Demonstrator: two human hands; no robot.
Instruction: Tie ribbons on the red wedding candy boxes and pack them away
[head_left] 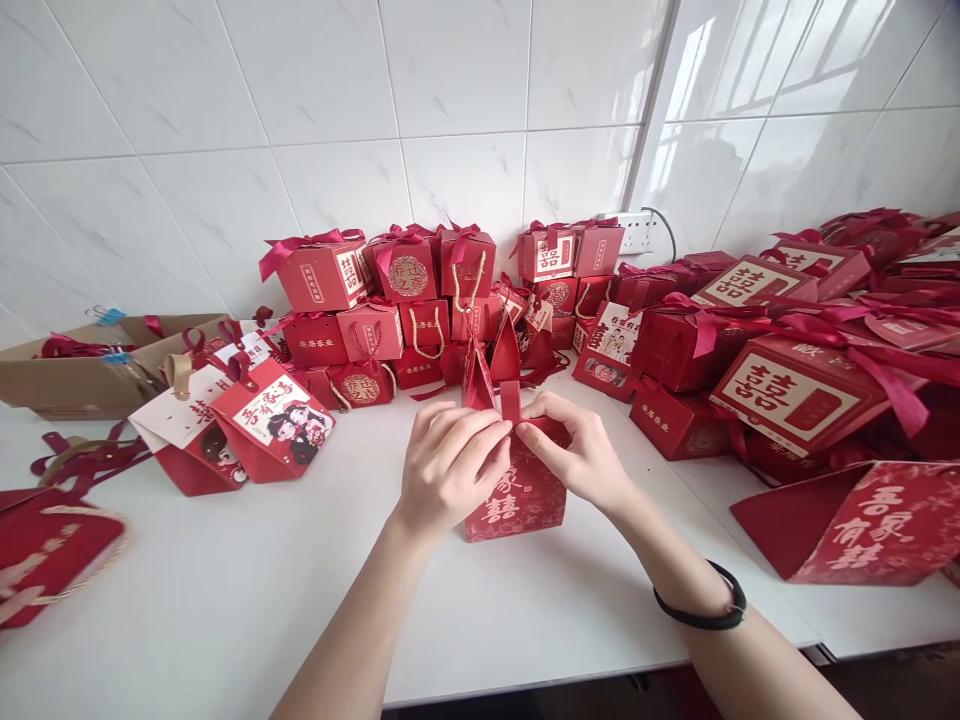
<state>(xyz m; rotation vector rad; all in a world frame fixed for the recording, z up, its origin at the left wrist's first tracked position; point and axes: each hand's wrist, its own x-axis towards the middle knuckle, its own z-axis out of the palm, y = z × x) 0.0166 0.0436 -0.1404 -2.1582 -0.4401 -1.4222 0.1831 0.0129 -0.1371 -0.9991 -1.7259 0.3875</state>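
Marbled tiles (465, 80) back your white table (217, 590). Fingers of your left hand (450, 465) and right hand (574, 445) grip one red gift box (529, 500) by its top, mid-table; two cartoon-printed boxes (277, 422) stand leftward.

Held box (529, 500): 家, 囍; front-right box (885, 530): 吾家有囍; box behind (671, 425): 安居乐业.

From here I see a person's left forearm (360, 610) at seven o'clock and right forearm (637, 540) at four, both bare. Just above the right wrist loops a black band (697, 620), thick and rounded.
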